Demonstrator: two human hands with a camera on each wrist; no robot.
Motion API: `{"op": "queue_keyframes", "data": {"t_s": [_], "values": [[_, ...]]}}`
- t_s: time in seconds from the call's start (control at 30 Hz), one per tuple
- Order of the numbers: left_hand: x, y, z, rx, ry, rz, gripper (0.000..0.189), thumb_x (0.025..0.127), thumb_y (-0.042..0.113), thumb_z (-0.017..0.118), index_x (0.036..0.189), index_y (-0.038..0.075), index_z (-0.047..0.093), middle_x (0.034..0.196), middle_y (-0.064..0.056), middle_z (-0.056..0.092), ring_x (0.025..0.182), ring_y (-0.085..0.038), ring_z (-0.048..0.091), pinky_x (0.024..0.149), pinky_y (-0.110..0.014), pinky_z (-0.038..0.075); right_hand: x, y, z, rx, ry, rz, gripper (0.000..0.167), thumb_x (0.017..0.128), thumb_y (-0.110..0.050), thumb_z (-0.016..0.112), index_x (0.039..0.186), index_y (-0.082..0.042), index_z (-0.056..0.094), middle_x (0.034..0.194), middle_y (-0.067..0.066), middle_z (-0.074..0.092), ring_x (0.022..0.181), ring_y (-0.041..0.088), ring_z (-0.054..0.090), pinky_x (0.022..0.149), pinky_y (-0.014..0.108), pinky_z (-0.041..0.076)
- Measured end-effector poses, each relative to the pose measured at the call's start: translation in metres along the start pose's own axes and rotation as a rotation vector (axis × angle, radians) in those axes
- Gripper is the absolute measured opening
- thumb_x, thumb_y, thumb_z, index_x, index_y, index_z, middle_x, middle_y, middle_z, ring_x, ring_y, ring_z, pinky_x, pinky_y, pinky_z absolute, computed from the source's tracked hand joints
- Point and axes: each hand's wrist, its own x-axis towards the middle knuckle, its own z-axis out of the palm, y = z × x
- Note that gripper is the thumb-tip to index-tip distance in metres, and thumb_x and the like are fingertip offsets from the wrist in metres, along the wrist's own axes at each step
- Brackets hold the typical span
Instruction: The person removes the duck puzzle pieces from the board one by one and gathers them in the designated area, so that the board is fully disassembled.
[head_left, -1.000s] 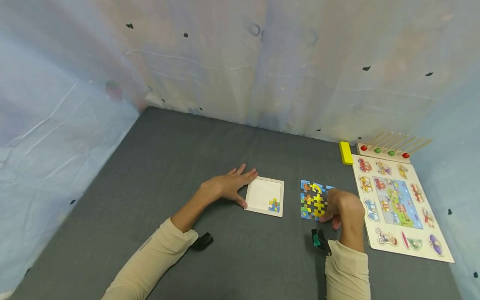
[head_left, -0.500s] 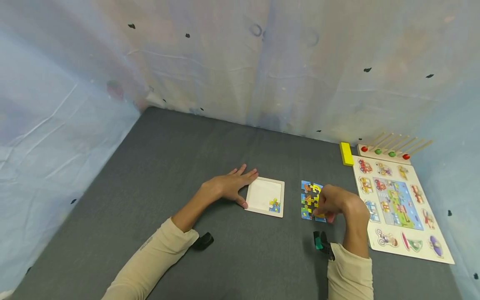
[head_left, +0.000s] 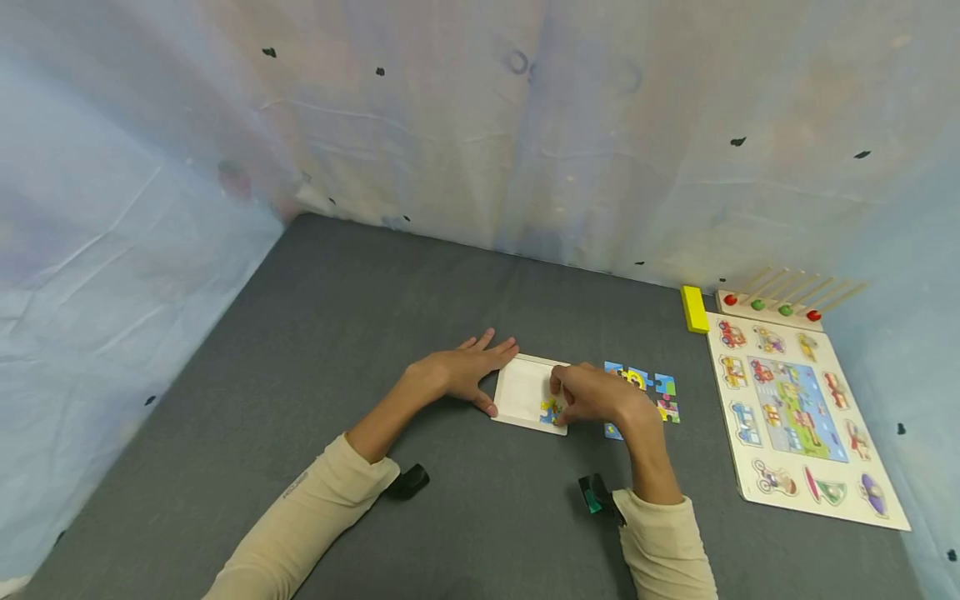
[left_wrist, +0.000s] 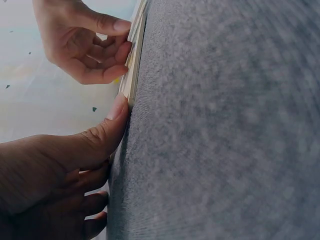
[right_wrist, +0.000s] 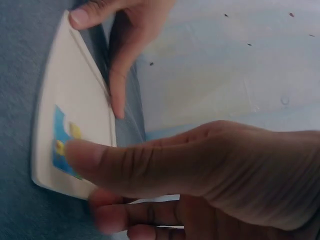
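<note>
My left hand (head_left: 465, 372) lies spread at the left side of a small square wooden puzzle tray (head_left: 517, 392). Its thumb touches the front left corner and its fingertips reach the back left corner. Over the tray's right side, my right hand (head_left: 596, 396) has thumb and index finger close together, pinching a puzzle piece that the fingers mostly hide. Below its thumb, blue and yellow jigsaw pieces (right_wrist: 60, 137) sit in the tray's front right corner. More loose jigsaw pieces (head_left: 666, 385) lie to the right of the tray, partly covered by the right hand and wrist.
A large wooden picture board (head_left: 795, 483) with vehicle shapes lies at the right. Behind it stand a yellow block (head_left: 694, 309) and a pegged rack (head_left: 768, 310) with red and green beads. The grey table (head_left: 360, 292) meets hanging sheets at the back and sides.
My right hand has moved left from the loose jigsaw pieces to the tray's right side, uncovering pieces in the right column. My left hand has stayed at the tray's left edge.
</note>
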Motion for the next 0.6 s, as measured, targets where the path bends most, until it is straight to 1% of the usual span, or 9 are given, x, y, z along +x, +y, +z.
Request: {"op": "queue_keyframes", "data": {"t_s": [0.07,0.17,0.33,0.47,0.6], "values": [[0.0006,0.0008,0.0002,0.002,-0.005,-0.002,0.11,0.087,0.042,0.08,0.169,0.018,0.01,0.178,0.001,0.0,0.166,-0.028,-0.01,0.135,-0.046,0.002,0.0022,-0.0016,0.0028,-0.011,-0.006,0.026,0.031,0.086,-0.017,0.086,0.109,-0.004,0.069,0.084,0.001,0.063,0.072,0.011,0.054,0.067,0.026,0.045],[0.0009,0.0015,0.0004,0.002,-0.01,-0.011,0.111,0.087,0.041,0.081,0.169,0.018,0.009,0.178,0.001,-0.001,0.166,-0.028,-0.01,0.135,-0.047,0.002,0.0026,-0.0023,0.0039,-0.004,-0.016,0.027,0.028,0.087,-0.016,0.085,0.107,-0.004,0.069,0.084,0.001,0.063,0.074,0.012,0.055,0.068,0.027,0.046],[0.0006,0.0021,0.0001,-0.003,-0.003,-0.017,0.113,0.087,0.04,0.081,0.169,0.018,0.007,0.178,0.001,-0.002,0.166,-0.027,-0.011,0.135,-0.046,0.001,0.0024,-0.0023,0.0026,0.002,-0.006,0.002,0.027,0.086,-0.014,0.086,0.101,-0.005,0.064,0.081,0.0,0.059,0.071,0.011,0.052,0.066,0.026,0.043],[-0.0001,0.0024,0.0007,-0.016,0.002,-0.013,0.113,0.087,0.039,0.081,0.169,0.018,0.007,0.178,0.0,-0.002,0.165,-0.026,-0.011,0.135,-0.045,0.001,0.0025,-0.0002,0.0022,0.022,0.012,-0.042,0.028,0.086,-0.009,0.085,0.094,-0.007,0.058,0.076,-0.001,0.054,0.067,0.011,0.048,0.063,0.024,0.039],[-0.0005,0.0018,0.002,-0.02,0.008,-0.015,0.114,0.086,0.039,0.081,0.169,0.017,0.007,0.178,0.0,-0.002,0.165,-0.026,-0.011,0.135,-0.044,0.001,0.0011,0.0014,0.0004,0.032,0.021,-0.118,0.028,0.087,-0.004,0.083,0.091,-0.008,0.055,0.076,-0.001,0.051,0.068,0.009,0.047,0.063,0.024,0.038]]}}
